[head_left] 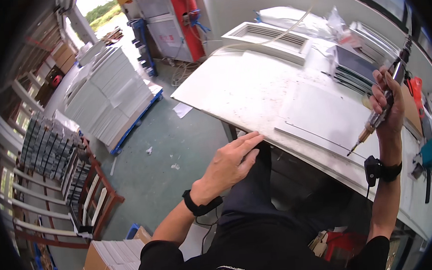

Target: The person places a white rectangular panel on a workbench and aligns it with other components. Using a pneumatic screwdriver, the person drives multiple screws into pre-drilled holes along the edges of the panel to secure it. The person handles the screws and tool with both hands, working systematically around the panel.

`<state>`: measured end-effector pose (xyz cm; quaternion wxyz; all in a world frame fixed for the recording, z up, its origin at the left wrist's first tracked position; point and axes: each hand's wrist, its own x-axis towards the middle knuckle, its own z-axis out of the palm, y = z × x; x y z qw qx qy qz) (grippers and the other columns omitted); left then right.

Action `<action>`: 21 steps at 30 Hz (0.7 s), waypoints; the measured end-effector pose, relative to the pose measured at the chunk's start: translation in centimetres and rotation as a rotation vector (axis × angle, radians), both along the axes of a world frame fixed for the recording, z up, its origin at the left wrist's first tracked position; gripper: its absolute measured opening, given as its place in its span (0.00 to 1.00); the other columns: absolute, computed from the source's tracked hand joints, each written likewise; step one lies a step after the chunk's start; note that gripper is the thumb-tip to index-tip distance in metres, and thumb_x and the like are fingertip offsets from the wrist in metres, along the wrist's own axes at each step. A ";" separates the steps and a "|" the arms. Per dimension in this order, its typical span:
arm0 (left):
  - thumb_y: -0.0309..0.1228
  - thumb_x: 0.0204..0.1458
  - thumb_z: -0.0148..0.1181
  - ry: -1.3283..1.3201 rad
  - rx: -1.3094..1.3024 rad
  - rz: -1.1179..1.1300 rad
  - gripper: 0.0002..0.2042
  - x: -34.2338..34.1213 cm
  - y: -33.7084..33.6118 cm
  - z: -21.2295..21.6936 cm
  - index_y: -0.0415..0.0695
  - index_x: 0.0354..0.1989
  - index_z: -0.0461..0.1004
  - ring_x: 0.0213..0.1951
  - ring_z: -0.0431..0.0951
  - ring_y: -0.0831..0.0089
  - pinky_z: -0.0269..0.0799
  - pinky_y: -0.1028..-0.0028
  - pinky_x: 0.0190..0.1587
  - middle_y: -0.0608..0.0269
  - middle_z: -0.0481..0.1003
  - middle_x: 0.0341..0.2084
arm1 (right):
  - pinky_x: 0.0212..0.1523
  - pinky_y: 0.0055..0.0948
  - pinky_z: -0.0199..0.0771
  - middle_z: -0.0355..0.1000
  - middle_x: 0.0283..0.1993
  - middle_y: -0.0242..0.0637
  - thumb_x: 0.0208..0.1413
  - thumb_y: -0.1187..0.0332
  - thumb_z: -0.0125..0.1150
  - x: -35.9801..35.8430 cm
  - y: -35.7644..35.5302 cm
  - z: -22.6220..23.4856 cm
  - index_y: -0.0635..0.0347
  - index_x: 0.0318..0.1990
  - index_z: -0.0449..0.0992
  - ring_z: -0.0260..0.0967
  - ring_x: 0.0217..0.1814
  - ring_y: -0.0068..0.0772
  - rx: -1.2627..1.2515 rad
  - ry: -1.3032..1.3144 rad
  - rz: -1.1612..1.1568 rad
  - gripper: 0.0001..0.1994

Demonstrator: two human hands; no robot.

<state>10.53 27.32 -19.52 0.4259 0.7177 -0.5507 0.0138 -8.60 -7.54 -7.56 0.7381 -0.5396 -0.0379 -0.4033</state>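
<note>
My right hand (392,104) is wrapped round a power screwdriver (370,127) at the right side of the worktable. The tool slants down to the left, and its thin bit ends above the near edge of a flat white panel (323,111). Whether the bit touches the panel I cannot tell. My left hand (230,163) has its fingers stretched out and holds nothing. Its fingertips are close to the near edge of the white table (253,90), over my thigh. Dark straps with small devices sit on both wrists.
A white louvred vent frame (269,40) lies at the table's back. Dark stacked panels (355,64) and plastic-wrapped pieces (298,21) stand behind the panel. A teal tool (429,154) lies at right. Left on the floor are a pallet stack (107,92) and a red-brown rack (103,199).
</note>
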 end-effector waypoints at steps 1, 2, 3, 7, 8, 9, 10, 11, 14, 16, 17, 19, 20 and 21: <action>0.24 0.60 0.61 -0.028 0.009 -0.003 0.18 -0.7 -0.2 1.0 0.44 0.59 0.76 0.55 0.81 0.52 0.78 0.63 0.56 0.51 0.78 0.57 | 0.17 0.11 0.63 0.63 0.41 0.28 0.68 0.63 0.58 -1.3 -0.6 -0.3 0.62 0.52 0.68 0.57 0.22 0.07 0.021 -0.012 0.002 0.14; 0.23 0.60 0.61 -0.054 0.012 -0.009 0.17 -1.4 -0.4 2.3 0.43 0.58 0.78 0.54 0.82 0.53 0.78 0.64 0.55 0.50 0.79 0.55 | 0.18 0.13 0.64 0.63 0.40 0.26 0.67 0.63 0.60 -2.2 0.0 -0.3 0.60 0.50 0.69 0.57 0.23 0.08 0.056 -0.034 -0.076 0.13; 0.23 0.61 0.60 -0.062 -0.011 -0.034 0.14 -1.8 -1.2 3.4 0.42 0.55 0.79 0.50 0.83 0.58 0.79 0.67 0.52 0.52 0.81 0.51 | 0.20 0.13 0.64 0.64 0.38 0.26 0.66 0.62 0.62 -3.1 -0.4 -0.4 0.59 0.48 0.70 0.57 0.23 0.09 0.074 -0.037 -0.129 0.12; 0.26 0.62 0.63 0.263 -0.005 -0.196 0.06 -3.8 -7.3 8.1 0.37 0.43 0.81 0.32 0.80 0.79 0.75 0.78 0.38 0.62 0.82 0.29 | 0.23 0.17 0.63 0.69 0.38 0.28 0.62 0.63 0.66 -8.7 -2.7 -0.3 0.57 0.48 0.73 0.59 0.24 0.11 -0.032 0.031 -0.432 0.13; 0.30 0.63 0.64 0.338 0.049 -0.246 0.09 -4.1 -9.4 9.4 0.35 0.38 0.79 0.30 0.78 0.79 0.73 0.78 0.35 0.63 0.80 0.27 | 0.24 0.18 0.63 0.69 0.38 0.28 0.62 0.63 0.67 -9.6 -3.1 -0.6 0.57 0.48 0.73 0.60 0.24 0.12 -0.047 0.027 -0.473 0.12; 0.32 0.63 0.64 0.386 0.086 -0.275 0.10 -4.6 -11.9 10.9 0.35 0.37 0.79 0.29 0.77 0.80 0.73 0.78 0.35 0.63 0.79 0.26 | 0.24 0.19 0.63 0.70 0.38 0.28 0.62 0.63 0.67 -10.7 -3.4 -0.3 0.56 0.47 0.74 0.60 0.24 0.12 -0.065 0.021 -0.524 0.12; 0.34 0.63 0.64 0.434 0.130 -0.290 0.12 -4.9 -14.3 11.9 0.35 0.35 0.78 0.29 0.77 0.80 0.73 0.78 0.34 0.64 0.79 0.25 | 0.24 0.19 0.62 0.70 0.38 0.29 0.61 0.63 0.67 -11.1 -3.3 -0.3 0.55 0.45 0.75 0.62 0.24 0.13 -0.071 0.008 -0.577 0.10; 0.35 0.64 0.63 0.380 0.172 -0.309 0.13 -4.9 -17.1 12.2 0.35 0.36 0.78 0.30 0.77 0.80 0.74 0.78 0.36 0.64 0.78 0.26 | 0.24 0.19 0.61 0.69 0.36 0.29 0.62 0.63 0.67 -11.3 -3.3 -0.4 0.56 0.46 0.74 0.60 0.24 0.13 -0.084 0.004 -0.626 0.11; 0.36 0.63 0.63 0.200 0.254 -0.390 0.14 -5.6 -25.9 12.2 0.34 0.38 0.77 0.31 0.78 0.78 0.77 0.76 0.37 0.62 0.79 0.28 | 0.26 0.21 0.61 0.67 0.32 0.27 0.63 0.66 0.64 -11.9 -3.8 0.1 0.56 0.49 0.74 0.60 0.24 0.13 -0.125 -0.031 -0.737 0.10; 0.33 0.63 0.62 0.100 0.289 -0.425 0.11 -5.2 -31.8 10.8 0.35 0.39 0.77 0.30 0.78 0.77 0.76 0.76 0.36 0.61 0.79 0.28 | 0.26 0.21 0.62 0.67 0.31 0.26 0.64 0.67 0.63 -12.0 -5.3 -0.3 0.56 0.48 0.75 0.60 0.24 0.13 -0.189 -0.040 -0.751 0.09; 0.32 0.63 0.61 0.049 0.314 -0.420 0.10 -5.1 -34.4 10.3 0.35 0.40 0.78 0.29 0.78 0.76 0.76 0.74 0.36 0.60 0.79 0.28 | 0.25 0.21 0.62 0.66 0.28 0.26 0.64 0.67 0.63 -11.4 -5.6 -0.3 0.57 0.47 0.74 0.61 0.23 0.15 -0.196 -0.054 -0.783 0.08; 0.30 0.62 0.59 -0.041 0.365 -0.417 0.09 -5.7 -39.4 9.3 0.36 0.41 0.78 0.28 0.78 0.73 0.76 0.72 0.35 0.57 0.80 0.29 | 0.25 0.22 0.63 0.65 0.23 0.26 0.64 0.67 0.62 -11.4 -7.0 -0.9 0.57 0.45 0.74 0.61 0.21 0.16 -0.186 -0.047 -0.810 0.07; 0.29 0.62 0.58 -0.104 0.345 -0.439 0.08 -5.4 -41.7 8.4 0.36 0.41 0.78 0.27 0.78 0.71 0.75 0.70 0.34 0.56 0.80 0.29 | 0.25 0.22 0.63 0.64 0.22 0.26 0.64 0.67 0.62 -11.2 -7.6 -1.3 0.57 0.45 0.74 0.61 0.21 0.16 -0.165 -0.043 -0.810 0.07; 0.28 0.62 0.57 -0.163 0.323 -0.467 0.08 -5.2 -44.1 7.3 0.37 0.42 0.78 0.27 0.77 0.68 0.75 0.69 0.34 0.54 0.80 0.29 | 0.24 0.22 0.63 0.66 0.25 0.27 0.64 0.68 0.63 -11.2 -8.1 -1.6 0.57 0.45 0.73 0.62 0.21 0.16 -0.149 -0.039 -0.796 0.07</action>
